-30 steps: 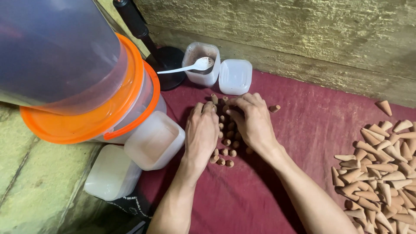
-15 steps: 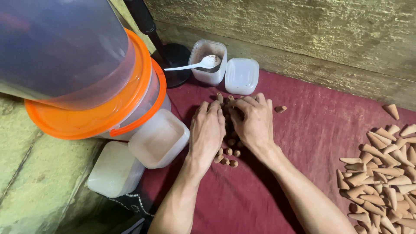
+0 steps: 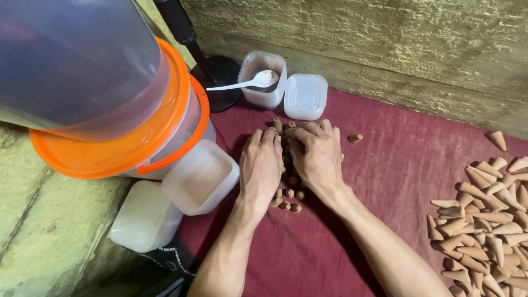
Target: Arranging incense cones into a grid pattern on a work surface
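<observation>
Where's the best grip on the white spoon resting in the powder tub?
Probably the free handle end of the white spoon, approached from the left. Its bowl rests inside the powder tub, while the handle sticks out leftward over the rim, clear of both hands and the lid.

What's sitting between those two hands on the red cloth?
In the head view, a cluster of small brown cones lies between the left hand and the right hand, on the red cloth.

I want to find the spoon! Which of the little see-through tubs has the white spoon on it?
The open tub by the wall, with brown powder inside: the white spoon rests across its rim. The tub beside it has none, nor do the two by the orange-lidded buckets.
</observation>
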